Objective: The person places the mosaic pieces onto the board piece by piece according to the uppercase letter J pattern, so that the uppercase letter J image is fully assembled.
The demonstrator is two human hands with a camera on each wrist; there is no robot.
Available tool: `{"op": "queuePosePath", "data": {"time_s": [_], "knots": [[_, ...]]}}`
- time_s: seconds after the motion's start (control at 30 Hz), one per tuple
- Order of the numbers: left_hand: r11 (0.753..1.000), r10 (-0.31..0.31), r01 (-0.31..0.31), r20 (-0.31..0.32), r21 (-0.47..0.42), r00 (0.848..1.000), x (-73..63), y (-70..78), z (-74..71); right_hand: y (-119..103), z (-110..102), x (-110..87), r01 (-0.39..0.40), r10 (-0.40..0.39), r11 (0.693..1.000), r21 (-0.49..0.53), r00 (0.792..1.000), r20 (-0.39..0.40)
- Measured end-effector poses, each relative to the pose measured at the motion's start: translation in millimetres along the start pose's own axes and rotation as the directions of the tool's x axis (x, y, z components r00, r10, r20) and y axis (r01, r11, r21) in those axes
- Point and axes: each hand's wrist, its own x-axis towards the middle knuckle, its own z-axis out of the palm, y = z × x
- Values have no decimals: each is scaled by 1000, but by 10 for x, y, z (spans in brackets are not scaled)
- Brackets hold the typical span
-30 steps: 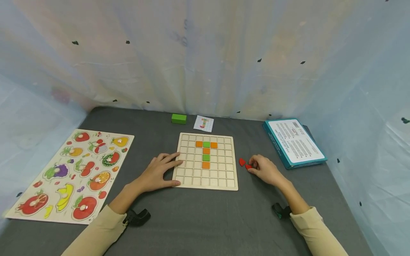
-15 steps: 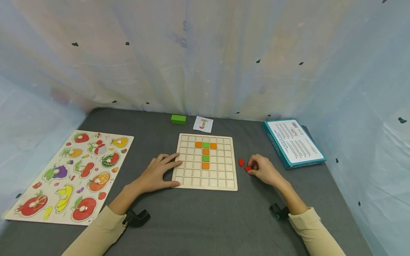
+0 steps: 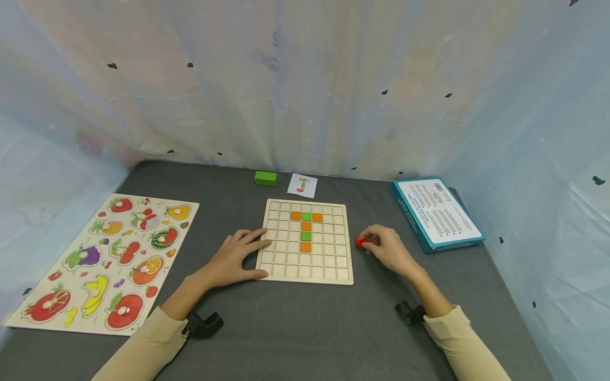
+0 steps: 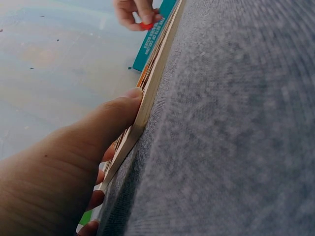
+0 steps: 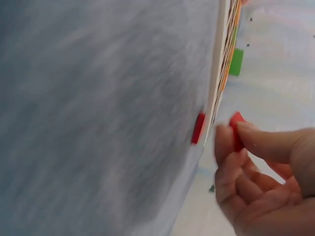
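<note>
My right hand [image 3: 392,251] pinches a small red block [image 5: 237,132] between thumb and fingers, just right of the pale wooden grid board [image 3: 329,269]. Below it, a second red block [image 5: 198,129] lies on the cloth beside the board's edge. Orange and green squares form a T shape on the grid; one green square [image 3: 306,236] sits in its stem. My left hand [image 3: 229,259] rests at the board's left side with fingers spread, fingertips over the edge. In the left wrist view its thumb [image 4: 120,110] touches the board's side.
A patterned card [image 3: 302,185] and a green block [image 3: 265,178] lie behind the board. To the left is a fruit puzzle board [image 3: 107,264], to the right a teal box [image 3: 440,211]. Pale curtains [image 3: 305,90] hang around the grey cloth-covered table [image 3: 295,338].
My right hand has lifted the nearer red block off the cloth and moved slightly left, over the other red block. The left hand keeps its place on the board.
</note>
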Motion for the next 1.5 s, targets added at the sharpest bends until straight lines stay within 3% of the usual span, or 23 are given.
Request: {"op": "queuePosePath", "data": {"time_s": [0.17, 0.33, 0.47, 0.67, 1.0, 1.5], "knots": [[1000, 1, -1, 0, 5, 1000, 6, -3, -6, -158, 124, 123, 70, -72, 990, 121, 997, 17], [1000, 4, -4, 0, 14, 1000, 7, -9, 4, -334, 276, 237, 112, -142, 971, 212, 981, 131], [1000, 3, -3, 1, 16, 1000, 0, -12, 11, -466, 393, 308, 103, -159, 958, 268, 968, 195], [1000, 1, -1, -1, 8, 1000, -9, -2, 13, -600, 583, 383, 97, -178, 941, 325, 956, 232], [1000, -6, 6, 2, 9, 1000, -5, 4, 7, -766, 761, 451, 117, -145, 984, 134, 964, 221], [1000, 0, 0, -6, 21, 1000, -1, -7, 13, -818, 817, 446, 152, -153, 988, 22, 966, 206]]}}
